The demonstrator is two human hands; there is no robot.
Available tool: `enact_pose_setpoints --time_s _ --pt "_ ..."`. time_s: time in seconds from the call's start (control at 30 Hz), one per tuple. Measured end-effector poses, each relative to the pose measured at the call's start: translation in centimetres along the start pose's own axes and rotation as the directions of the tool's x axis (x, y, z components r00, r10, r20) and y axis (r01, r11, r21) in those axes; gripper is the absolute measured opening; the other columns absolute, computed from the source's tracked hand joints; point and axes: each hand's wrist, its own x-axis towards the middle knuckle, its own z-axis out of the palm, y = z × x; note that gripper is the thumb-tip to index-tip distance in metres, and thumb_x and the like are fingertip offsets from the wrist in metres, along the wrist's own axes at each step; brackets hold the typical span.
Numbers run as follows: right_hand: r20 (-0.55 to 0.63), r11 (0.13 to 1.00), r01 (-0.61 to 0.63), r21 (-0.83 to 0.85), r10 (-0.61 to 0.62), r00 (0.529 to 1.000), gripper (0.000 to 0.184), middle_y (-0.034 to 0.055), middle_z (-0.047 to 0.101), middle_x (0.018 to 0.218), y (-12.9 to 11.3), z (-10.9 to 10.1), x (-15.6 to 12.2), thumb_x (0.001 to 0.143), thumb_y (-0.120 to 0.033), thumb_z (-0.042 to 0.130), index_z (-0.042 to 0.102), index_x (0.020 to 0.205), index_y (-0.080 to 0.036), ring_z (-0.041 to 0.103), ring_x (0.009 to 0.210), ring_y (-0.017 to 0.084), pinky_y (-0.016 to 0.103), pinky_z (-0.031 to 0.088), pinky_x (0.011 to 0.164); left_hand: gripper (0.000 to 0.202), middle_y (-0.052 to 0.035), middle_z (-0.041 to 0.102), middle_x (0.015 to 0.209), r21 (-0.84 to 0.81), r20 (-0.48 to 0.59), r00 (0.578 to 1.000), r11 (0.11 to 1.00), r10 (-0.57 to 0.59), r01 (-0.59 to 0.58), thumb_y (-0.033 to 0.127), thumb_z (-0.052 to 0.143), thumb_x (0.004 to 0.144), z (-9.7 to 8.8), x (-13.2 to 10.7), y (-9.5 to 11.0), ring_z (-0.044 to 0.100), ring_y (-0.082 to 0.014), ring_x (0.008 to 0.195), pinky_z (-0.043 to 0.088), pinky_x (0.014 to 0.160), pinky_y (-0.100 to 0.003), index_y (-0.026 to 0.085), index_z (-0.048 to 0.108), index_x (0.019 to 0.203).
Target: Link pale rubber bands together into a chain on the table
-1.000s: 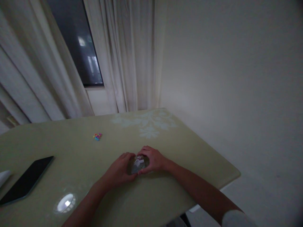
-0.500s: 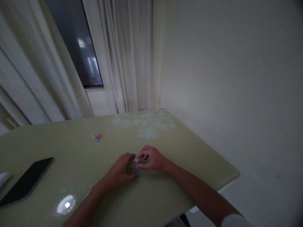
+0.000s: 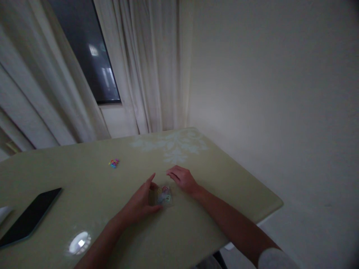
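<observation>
The right hand (image 3: 183,179), curled against a small clear box (image 3: 164,195) a second ago, is now apart from it on the far side, fingers drawn together. The left hand (image 3: 141,200) opens wider, and the box's colorful contents (image 3: 165,192) show plainly.

There are one left hand (image 3: 143,201), one right hand (image 3: 183,179), one clear box (image 3: 165,195), one small colourful pile (image 3: 114,163), one dark tablet (image 3: 33,216), two curtains (image 3: 42,74), one window (image 3: 84,48) and one tabletop (image 3: 238,186).
</observation>
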Motion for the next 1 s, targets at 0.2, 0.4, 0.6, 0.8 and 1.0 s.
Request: enact_pose_setpoints --time_s 0.2,0.4,0.6,0.8,1.0 --pt "0.077 0.901 -0.279 -0.332 0.321 0.944 0.030 0.0107 0.071 0.116 3.8 -3.4 0.3 0.107 -0.026 0.046 0.075 0.116 -0.022 0.068 0.105 0.024 0.037 0.053 0.094 0.089 -0.0159 0.066 0.131 0.053 0.022 1.000 0.999 -0.010 0.009 0.033 0.080 0.076 -0.8 -0.2 -0.2 0.063 -0.0314 0.121 0.047 0.111 -0.049 0.019 0.039 0.154" --pt "0.021 0.814 -0.404 -0.417 0.453 0.892 0.031 0.0140 0.069 0.116 6.1 -4.3 0.0 0.104 -0.017 0.045 0.075 0.114 -0.018 0.067 0.101 0.024 0.036 0.050 0.093 0.063 -0.0175 0.063 0.140 0.227 -0.003 1.000 0.974 0.004 -0.003 0.036 0.072 0.080 -2.3 -0.2 -1.3 0.058 -0.0349 0.131 0.044 0.115 -0.051 0.018 0.058 0.139" --pt "0.022 0.798 -0.415 -0.437 0.470 0.882 0.037 0.0183 0.068 0.123 7.4 -4.2 -0.5 0.101 -0.012 0.041 0.070 0.124 -0.013 0.065 0.113 0.026 0.037 0.048 0.102 0.061 -0.0184 0.066 0.134 0.274 -0.017 0.999 0.961 -0.027 0.031 0.043 0.073 0.080 -3.1 0.0 -1.8 0.062 -0.0348 0.125 0.047 0.111 -0.050 0.015 0.062 0.133" --pt "0.084 0.838 -0.355 -0.415 0.424 0.902 0.052 0.0172 0.060 0.143 7.1 -4.2 -0.6 0.090 -0.004 0.049 0.062 0.139 -0.014 0.056 0.131 0.026 0.039 0.040 0.115 0.061 -0.0165 0.070 0.129 0.241 -0.096 0.993 0.966 -0.073 0.094 0.045 0.073 0.079 -4.2 0.0 -3.4 0.065 -0.0347 0.120 0.050 0.106 -0.049 0.018 0.060 0.132" --pt "0.032 0.941 -0.334 -0.061 0.336 0.941 0.039 0.0148 0.068 0.127 3.0 -3.1 0.5 0.095 -0.014 0.054 0.066 0.132 -0.017 0.066 0.112 0.022 0.038 0.051 0.103 0.063 -0.0136 0.066 0.128 0.157 -0.206 0.972 0.977 -0.114 0.148 0.048 0.072 0.080 -4.3 0.3 -4.6 0.070 -0.0294 0.106 0.057 0.093 -0.044 0.021 0.051 0.132"
